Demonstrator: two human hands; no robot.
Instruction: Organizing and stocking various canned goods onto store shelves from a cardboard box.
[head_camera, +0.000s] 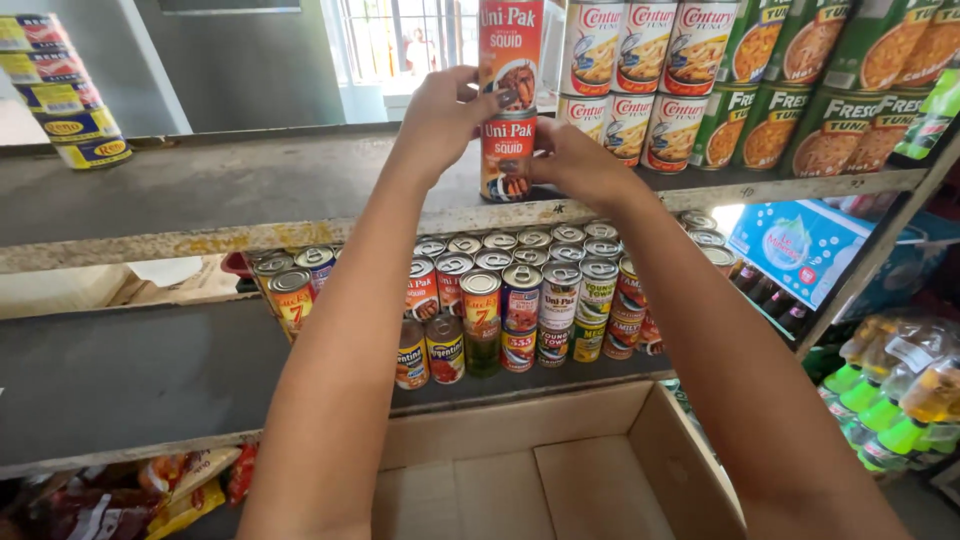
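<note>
Both hands on stacked red squid cans, upper shelf (250, 190): left hand (440, 115) clasps upright top can (510, 45); right hand (575, 160) grips bottom can (508, 155) directly beneath.

A small shop: stacked cans (520, 300) fill shelves (250, 190) below the fingers (470, 95), bottled drinks (900, 400) lower right.

Left of the left hand (440, 118), the upper shelf (250, 190) lies bare, free room out to the yellow cans (70, 110). Just right of the right hand (580, 165), stacked tall cans (640, 90) wall the way. Below both arms, small tins (520, 290) crowd the lower shelf (130, 375).
</note>
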